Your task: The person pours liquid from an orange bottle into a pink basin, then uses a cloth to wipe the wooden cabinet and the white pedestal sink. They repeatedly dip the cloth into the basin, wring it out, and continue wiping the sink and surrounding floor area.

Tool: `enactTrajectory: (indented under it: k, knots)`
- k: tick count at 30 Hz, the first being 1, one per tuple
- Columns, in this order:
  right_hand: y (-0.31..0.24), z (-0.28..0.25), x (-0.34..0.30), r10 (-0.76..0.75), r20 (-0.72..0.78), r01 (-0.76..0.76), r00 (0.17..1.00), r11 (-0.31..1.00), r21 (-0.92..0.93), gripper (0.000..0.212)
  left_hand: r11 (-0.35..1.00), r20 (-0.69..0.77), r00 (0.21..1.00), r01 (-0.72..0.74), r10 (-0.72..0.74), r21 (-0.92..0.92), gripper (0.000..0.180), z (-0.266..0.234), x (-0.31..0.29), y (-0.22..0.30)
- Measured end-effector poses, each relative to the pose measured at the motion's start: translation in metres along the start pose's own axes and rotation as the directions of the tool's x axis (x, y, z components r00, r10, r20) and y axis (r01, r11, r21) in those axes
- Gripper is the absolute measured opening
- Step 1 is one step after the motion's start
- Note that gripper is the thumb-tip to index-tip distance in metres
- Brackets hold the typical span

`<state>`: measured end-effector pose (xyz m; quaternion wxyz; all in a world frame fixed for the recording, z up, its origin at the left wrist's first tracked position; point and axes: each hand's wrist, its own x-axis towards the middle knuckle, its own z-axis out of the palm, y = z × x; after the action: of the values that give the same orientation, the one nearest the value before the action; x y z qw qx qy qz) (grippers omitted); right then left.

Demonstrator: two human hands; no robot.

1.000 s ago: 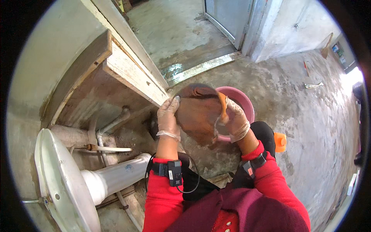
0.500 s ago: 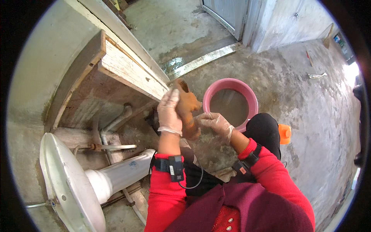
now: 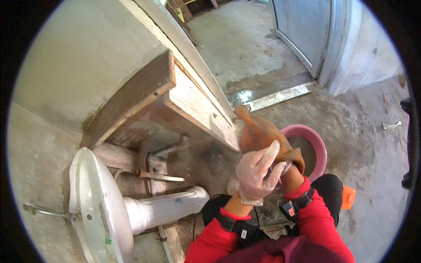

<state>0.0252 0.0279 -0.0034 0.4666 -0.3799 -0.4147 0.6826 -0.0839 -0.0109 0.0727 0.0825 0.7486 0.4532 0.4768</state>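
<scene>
A brown, soft-looking hollow item (image 3: 261,131) reaches from beside the wooden board to my right wrist; its exact kind I cannot make out. Its near edge lies around my right wrist, and most of my right hand is hidden in or behind it, with a bit of clear glove (image 3: 287,166) showing at the wrist. My left hand (image 3: 256,177), in a clear thin glove, is against the near end of the brown item, beside my right wrist. Its fingers are stretched out and apart. Partly behind the brown item stands a pink basin (image 3: 322,153) with murky water.
At the left, a white pedestal washbasin (image 3: 103,206) lies on its side near pipes (image 3: 162,176). A wooden board structure (image 3: 204,109) juts from the wall. An orange container (image 3: 348,197) stands by my right knee. Ahead are a metal threshold (image 3: 285,97) and a door (image 3: 302,30).
The view has turned, shifting the scene rightward and down. My left hand has moved off the brown item's side to its near end. My right hand is now mostly hidden by the item.
</scene>
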Motion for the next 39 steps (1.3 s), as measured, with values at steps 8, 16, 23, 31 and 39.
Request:
enactTrajectory:
  k: [8,16,23,31,39]
  knots:
    - [-0.077,0.077,0.084,-0.545,0.181,0.568,0.819,0.719,-0.401,0.048,0.998,-0.439,0.897,0.058,-0.056,-0.009,0.018,-0.012,-0.003,-0.031]
    - [-0.121,0.158,0.141,-0.737,0.337,0.696,0.586,0.245,-0.674,0.057,0.921,-0.625,0.680,0.331,-0.384,-0.206,0.023,-0.037,-0.016,-0.064]
    - [-0.052,0.139,0.157,-0.347,0.199,0.341,0.916,0.419,-0.841,0.060,0.903,-0.598,0.680,0.271,-0.424,-0.333,0.017,-0.039,-0.010,-0.081]
    - [-0.038,0.134,0.162,-0.726,0.334,0.645,0.601,0.194,-0.740,0.062,0.911,-0.613,0.674,0.316,-0.412,-0.265,0.022,-0.047,0.002,-0.106]
    - [-0.067,0.145,0.142,-0.819,0.296,0.582,0.493,0.057,-0.812,0.058,0.919,-0.655,0.645,0.310,-0.392,-0.245,0.020,-0.053,0.001,-0.112]
